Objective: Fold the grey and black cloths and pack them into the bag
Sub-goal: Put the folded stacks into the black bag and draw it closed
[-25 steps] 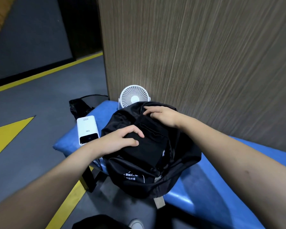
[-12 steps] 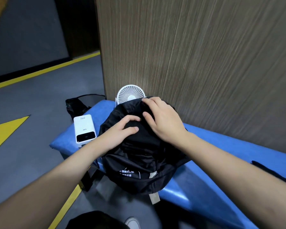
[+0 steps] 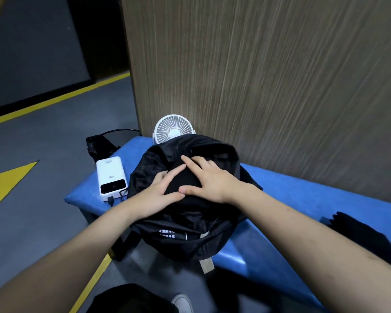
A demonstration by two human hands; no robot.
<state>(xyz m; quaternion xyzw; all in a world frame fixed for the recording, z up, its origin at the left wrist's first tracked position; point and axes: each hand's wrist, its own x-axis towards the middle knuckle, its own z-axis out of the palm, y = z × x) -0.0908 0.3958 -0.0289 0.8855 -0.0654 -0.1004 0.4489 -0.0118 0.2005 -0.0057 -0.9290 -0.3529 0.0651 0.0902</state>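
Black nylon bag [image 3: 185, 236]: lies on the near edge of the blue bench [image 3: 291, 199], mouth gaping upward; long axis runs from the person towards the wall, near end overhanging the bench edge, a tan strap tab [image 3: 207, 265] hanging off it.
Bag label: white print on the near inner rim, too small to read.
Black cloth, packed [image 3: 178, 184]: folded dark bundle sitting in the bag's mouth, under both hands.
Black cloth, loose [image 3: 359, 233]: dark heap on the bench at the person's right, well apart from the bag; fold state cannot be told.
Grey cloth: cannot tell it from the dark fabric here.
Bench: blue padded top, set against a wood-grain wall panel [image 3: 269, 75].
Floor: grey, with yellow lines and a yellow triangle [image 3: 5, 184] at left.
Beside the bag: white power bank [image 3: 111, 178] to its left with a cable plugged in; white fan [image 3: 173, 129] upright just behind it against the wall.
Left hand [image 3: 156, 197]: fingers straight, palm flat, pressing on the bundle; grasps nothing.
Right hand [image 3: 210, 179]: fingers spread and straight, pressing down on the same bundle; thumb tip meets the left thumb.
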